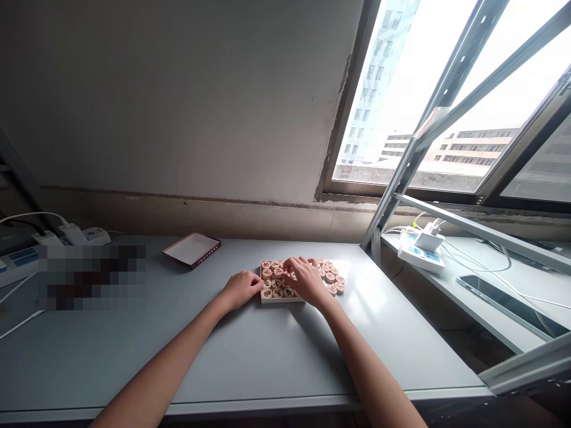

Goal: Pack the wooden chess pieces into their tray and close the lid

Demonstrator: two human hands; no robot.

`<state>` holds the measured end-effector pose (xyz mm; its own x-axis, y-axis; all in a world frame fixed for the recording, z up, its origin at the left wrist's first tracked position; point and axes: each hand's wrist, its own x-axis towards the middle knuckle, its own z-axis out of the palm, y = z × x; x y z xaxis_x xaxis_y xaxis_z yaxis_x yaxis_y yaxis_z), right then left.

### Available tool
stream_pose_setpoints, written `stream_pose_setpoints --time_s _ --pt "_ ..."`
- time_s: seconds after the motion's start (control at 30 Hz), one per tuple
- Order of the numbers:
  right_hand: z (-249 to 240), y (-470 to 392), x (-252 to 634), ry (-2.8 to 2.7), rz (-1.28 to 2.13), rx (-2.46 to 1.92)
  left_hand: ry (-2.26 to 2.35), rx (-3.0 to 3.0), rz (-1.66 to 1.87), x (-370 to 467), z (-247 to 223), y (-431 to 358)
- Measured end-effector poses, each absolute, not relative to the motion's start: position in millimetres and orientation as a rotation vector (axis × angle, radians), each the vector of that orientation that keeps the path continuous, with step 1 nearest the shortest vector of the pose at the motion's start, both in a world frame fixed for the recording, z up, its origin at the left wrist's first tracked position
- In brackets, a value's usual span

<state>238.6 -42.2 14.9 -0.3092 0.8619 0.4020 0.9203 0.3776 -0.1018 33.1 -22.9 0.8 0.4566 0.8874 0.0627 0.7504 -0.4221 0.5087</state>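
Note:
A shallow box (270, 299) on the grey table (250, 351) holds rows of round wooden chess pieces (272, 282) with red and black characters. My left hand (241, 289) rests against the box's left edge, fingers curled. My right hand (304, 278) lies over the box's right half, fingertips touching a piece in the rows. More loose pieces (333, 278) sit on the table just right of that hand. Whether the right fingers grip a piece is hidden.
A dark red box lid (191, 249) lies upside down at the back left. Power strips (27, 255) with cables sit far left. To the right, a metal shelf frame (401, 178) and a lower shelf with a power strip (422, 249) and a phone (491, 294).

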Motion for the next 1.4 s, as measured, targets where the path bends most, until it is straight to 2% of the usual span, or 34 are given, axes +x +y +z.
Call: stream_pose_setpoints --time_s 0.33,0.53,0.67,1.03,1.27,1.4 --pt "19.4 -44.2 235.7 -2.25 -0.282 -1.608 1.269 2.21 0.411 28.7 8.3 -20.0" --pt "22.5 -33.6 278.2 -1.811 -0.334 -2.024 1.254 2.196 0.437 26.0 2.4 -15.3" --pt "11.9 -28.2 295.1 -1.716 -0.173 -2.233 1.261 2.235 0.5 22.4 1.7 -12.3" --pt "3.5 -24.8 284.8 -1.819 -0.253 -2.164 1.274 2.261 0.535 16.4 2.2 -14.1" --pt "1.5 -19.8 287.1 -1.842 -0.132 -2.167 1.273 2.157 0.445 15.2 10.6 -20.2" --pt "8.2 -22.7 286.6 -1.847 -0.09 -2.022 1.257 2.165 0.429 15.1 10.0 -20.0"
